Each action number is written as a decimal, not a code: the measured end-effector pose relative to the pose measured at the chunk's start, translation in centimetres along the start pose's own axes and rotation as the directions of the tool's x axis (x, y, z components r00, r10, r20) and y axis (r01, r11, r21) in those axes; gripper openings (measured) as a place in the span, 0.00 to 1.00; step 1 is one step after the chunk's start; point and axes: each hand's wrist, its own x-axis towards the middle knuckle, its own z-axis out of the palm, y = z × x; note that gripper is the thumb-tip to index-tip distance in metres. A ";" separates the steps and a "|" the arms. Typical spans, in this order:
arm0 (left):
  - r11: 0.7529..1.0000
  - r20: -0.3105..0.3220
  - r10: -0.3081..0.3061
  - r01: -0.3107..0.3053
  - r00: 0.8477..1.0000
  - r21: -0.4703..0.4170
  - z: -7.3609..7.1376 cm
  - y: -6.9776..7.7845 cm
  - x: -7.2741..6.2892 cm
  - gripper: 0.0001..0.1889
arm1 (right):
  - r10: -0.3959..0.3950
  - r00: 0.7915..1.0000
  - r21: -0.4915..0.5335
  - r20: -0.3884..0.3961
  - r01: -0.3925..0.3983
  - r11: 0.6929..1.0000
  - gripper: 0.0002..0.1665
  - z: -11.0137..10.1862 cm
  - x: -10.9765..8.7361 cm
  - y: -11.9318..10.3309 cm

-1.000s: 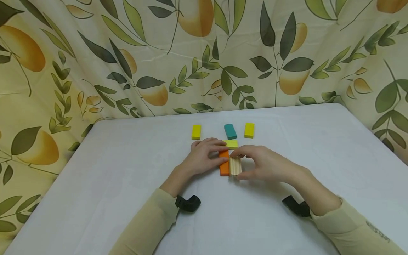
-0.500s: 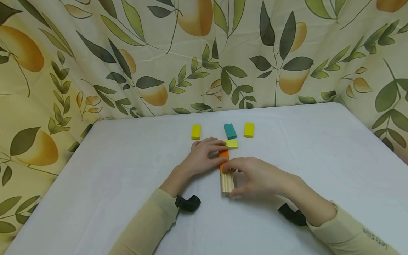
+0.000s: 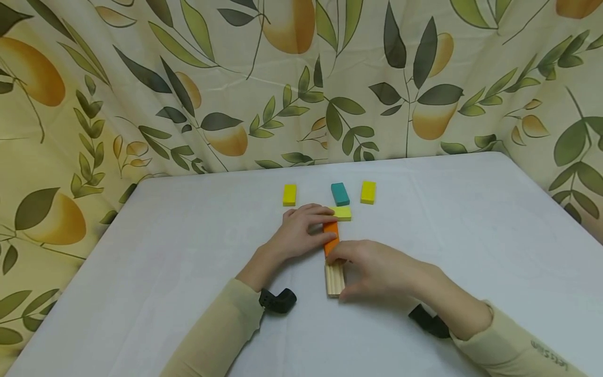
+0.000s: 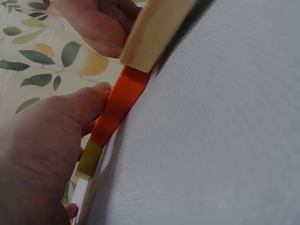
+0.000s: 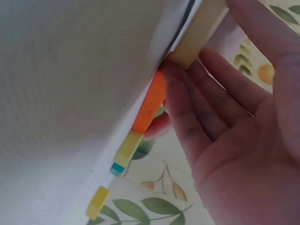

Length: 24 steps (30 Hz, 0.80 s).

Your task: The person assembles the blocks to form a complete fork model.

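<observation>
My right hand (image 3: 386,269) pinches a plain wooden block (image 3: 335,280) with lengthwise grooves, thumb at its near end and fingertips at its far end. That block is in line with the near end of an orange block (image 3: 331,240); whether it lies fully on the cloth I cannot tell. My left hand (image 3: 303,230) rests beside the orange block, its thumb touching the top edge in the left wrist view. Its fingers reach over a pale yellow block (image 3: 343,213), which lies crosswise at the orange block's far end, partly covered by them.
Farther back on the white-covered table (image 3: 202,251) lie a yellow block (image 3: 289,195), a teal block (image 3: 340,194) and another yellow block (image 3: 368,192). Behind the table hangs a patterned curtain (image 3: 301,78). Dark straps with cameras sit at both wrists.
My right hand has drawn the wooden block from beside the orange block towards me, then left into line with it. My left hand has stayed in place.
</observation>
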 end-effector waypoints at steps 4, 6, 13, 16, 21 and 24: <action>1.000 0.007 0.000 0.000 1.000 0.002 0.0 0.0 -0.1 0.23 | 0.015 1.000 -0.038 0.021 -0.014 0.999 0.30 0.3 0.1 -0.2; 1.000 0.006 0.000 0.000 1.000 0.003 0.0 0.0 -0.1 0.23 | 0.022 1.000 -0.065 0.017 -0.021 0.998 0.31 0.3 0.1 -0.3; 1.000 -0.003 0.003 -0.003 1.000 0.008 0.1 -0.1 0.0 0.22 | 0.040 0.998 -0.066 -0.039 -0.042 0.997 0.30 -0.1 -0.3 -0.2; 1.000 0.002 0.008 -0.008 1.000 0.008 0.1 -0.2 0.0 0.22 | 0.048 0.999 -0.055 -0.026 -0.049 0.997 0.30 0.0 -0.3 0.0; 1.000 0.018 0.021 -0.021 1.000 0.011 -0.2 -0.2 -0.1 0.24 | 0.045 0.999 -0.062 -0.025 -0.047 0.997 0.29 0.2 -0.3 0.1; 1.000 0.026 0.018 -0.018 0.999 0.016 -0.3 -0.1 -0.2 0.25 | 0.040 0.999 -0.061 -0.032 -0.042 0.997 0.28 0.2 -0.3 0.2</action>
